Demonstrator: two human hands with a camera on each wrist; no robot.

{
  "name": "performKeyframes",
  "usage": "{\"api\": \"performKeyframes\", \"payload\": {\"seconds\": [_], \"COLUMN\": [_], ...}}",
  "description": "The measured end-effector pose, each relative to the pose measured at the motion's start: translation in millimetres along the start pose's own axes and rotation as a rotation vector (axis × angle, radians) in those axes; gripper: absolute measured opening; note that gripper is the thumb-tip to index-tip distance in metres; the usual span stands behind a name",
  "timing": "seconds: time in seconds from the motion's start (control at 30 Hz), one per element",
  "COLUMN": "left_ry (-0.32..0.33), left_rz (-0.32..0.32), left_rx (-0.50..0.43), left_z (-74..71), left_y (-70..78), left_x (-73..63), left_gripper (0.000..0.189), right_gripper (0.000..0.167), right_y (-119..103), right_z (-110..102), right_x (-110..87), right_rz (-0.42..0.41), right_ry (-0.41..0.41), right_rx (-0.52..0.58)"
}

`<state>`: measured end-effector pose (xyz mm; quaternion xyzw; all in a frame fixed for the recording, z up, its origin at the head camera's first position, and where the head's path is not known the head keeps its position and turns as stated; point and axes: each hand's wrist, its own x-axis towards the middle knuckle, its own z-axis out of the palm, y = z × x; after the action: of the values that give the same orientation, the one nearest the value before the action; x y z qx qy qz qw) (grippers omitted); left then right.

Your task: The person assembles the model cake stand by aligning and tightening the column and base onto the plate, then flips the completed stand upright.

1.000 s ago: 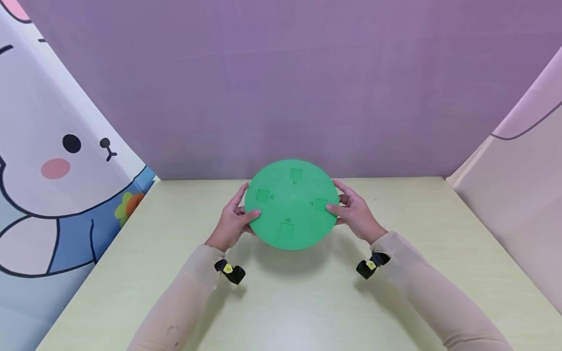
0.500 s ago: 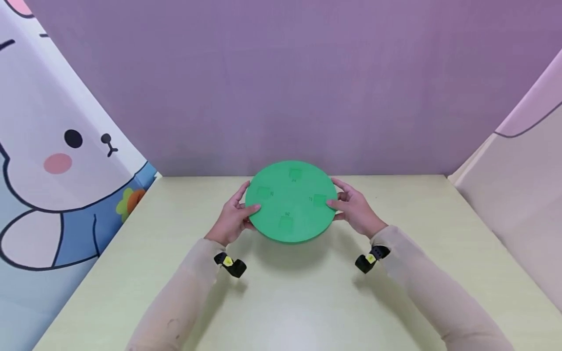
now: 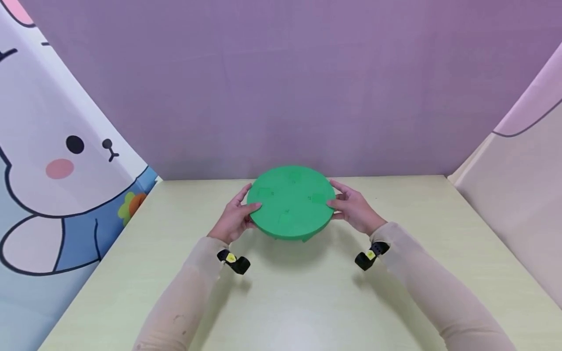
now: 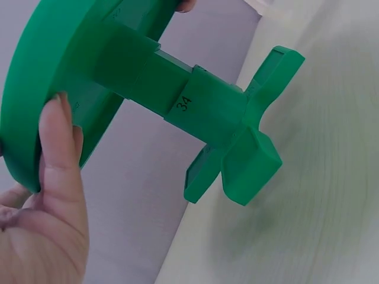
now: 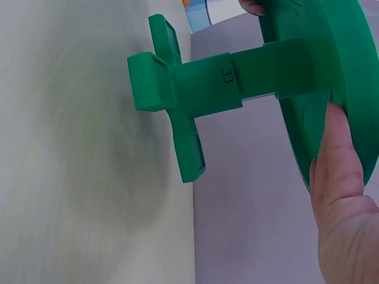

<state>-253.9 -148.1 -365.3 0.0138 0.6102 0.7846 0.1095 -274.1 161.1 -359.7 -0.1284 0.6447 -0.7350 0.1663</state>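
A green round-topped pedestal table (image 3: 291,202), toy-sized, is held between both hands with its disc nearly level. Shallow square recesses with small numbers mark the top. At the left rim my left hand (image 3: 232,218) grips it, thumb on top and fingers beneath. My right hand (image 3: 354,208) holds the opposite rim the same way. Below the disc, the left wrist view shows a square column (image 4: 177,94) marked 34 and splayed feet (image 4: 251,163). Another column face, marked 33, appears in the right wrist view, with the feet (image 5: 154,83) close above the tabletop; contact cannot be told.
The pale wood-grain tabletop (image 3: 298,302) spreads under both arms. A purple backdrop (image 3: 281,87) stands along its far edge. On the left hangs a panel with a cartoon animal (image 3: 61,195), and a pale panel (image 3: 518,195) borders the right.
The disc has tipped from facing the camera to lying flatter, so its front rim shows and feet peek out below it. Both hands keep their grip.
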Motion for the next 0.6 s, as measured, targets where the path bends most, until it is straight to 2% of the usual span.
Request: {"api": "performKeyframes", "payload": {"seconds": [0.13, 0.27, 0.6], "left_ry": [-0.004, 0.023, 0.025], "left_rz": [-0.022, -0.035, -0.039], "left_rx": [-0.017, -0.010, 0.048], "left_z": [-1.2, -0.8, 1.2], "left_y": [-2.8, -6.5, -15.1], "left_x": [3.6, 8.1, 18.2], "left_gripper": [0.072, 0.072, 0.072], "right_gripper": [0.072, 0.072, 0.072], "right_y": [2, 4, 13], "right_z": [-2, -7, -17], "right_x": [1.0, 3.8, 10.9], "right_rz": [0.019, 0.028, 0.050], "right_ry": [0.005, -0.004, 0.002], "right_rx": [-0.006, -0.023, -0.051]}}
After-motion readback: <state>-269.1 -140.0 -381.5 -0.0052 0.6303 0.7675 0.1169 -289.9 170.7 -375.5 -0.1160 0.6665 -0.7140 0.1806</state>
